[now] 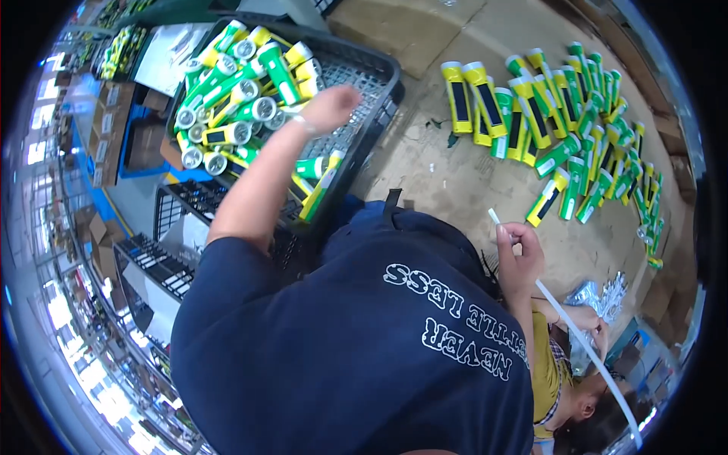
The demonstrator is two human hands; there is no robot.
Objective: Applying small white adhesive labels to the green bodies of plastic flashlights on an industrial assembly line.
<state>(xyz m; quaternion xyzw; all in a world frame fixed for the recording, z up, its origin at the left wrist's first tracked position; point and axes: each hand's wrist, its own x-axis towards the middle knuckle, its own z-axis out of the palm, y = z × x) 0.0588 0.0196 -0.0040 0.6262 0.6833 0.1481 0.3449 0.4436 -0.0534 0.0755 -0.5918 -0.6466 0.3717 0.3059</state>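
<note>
My left hand (pixel 334 108) reaches over the right side of a dark plastic crate (pixel 390 76), its fingers curled; whatever they may hold is hidden. Beside it, green and yellow flashlights (pixel 277 73) lie heaped in the crate, many with their round clear lens ends showing. My right hand (pixel 519 259) pinches a thin white strip (pixel 580 334) in front of my body. A short end sticks up past the fingers, while the long part trails down to the lower right. Right of that hand, many more flashlights (pixel 547 199) lie in loose rows on a cardboard-covered table (pixel 413 163); several show dark panels.
At the lower right another person in a mustard top (pixel 542 364) has their hands near a bundle of silvery pieces (pixel 609 299). Black crates (pixel 163 269) stand at my left, with a blue bin (pixel 144 136) beyond. Cardboard (pixel 671 144) lines the table's right edge.
</note>
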